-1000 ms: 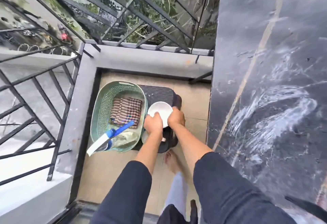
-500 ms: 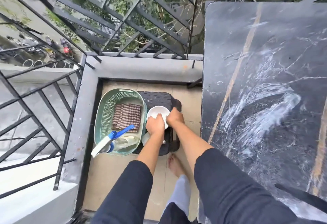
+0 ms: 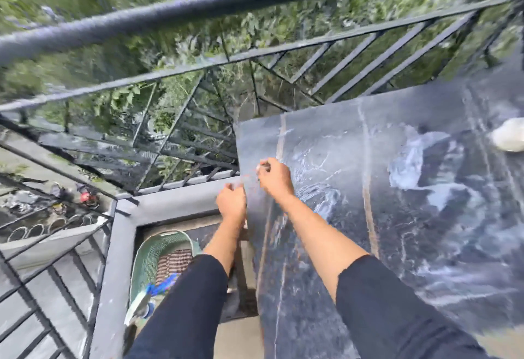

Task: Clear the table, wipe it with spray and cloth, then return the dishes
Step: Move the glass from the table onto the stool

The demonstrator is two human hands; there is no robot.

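Observation:
The frame is smeared by motion. The black marble table (image 3: 397, 217) fills the right side, streaked with pale wipe marks. My right hand (image 3: 275, 181) is over its near-left corner, fingers curled, with a sliver of white, apparently the white bowl (image 3: 259, 166), at the fingertips. Just off the table's left edge is my left hand (image 3: 231, 202), with fingers curled; what it holds is hidden. A blurred white object (image 3: 507, 134) lies on the table at the far right.
Below on the floor, a green basket (image 3: 147, 256) holds a striped cloth (image 3: 173, 262) and a blue-and-white spray bottle (image 3: 141, 304), beside a dark stool (image 3: 204, 236). A black metal railing (image 3: 198, 7) runs along the left and back.
Both hands have risen from the stool up to the table's left corner. The camera has swung upward, so the stool top is mostly out of sight.

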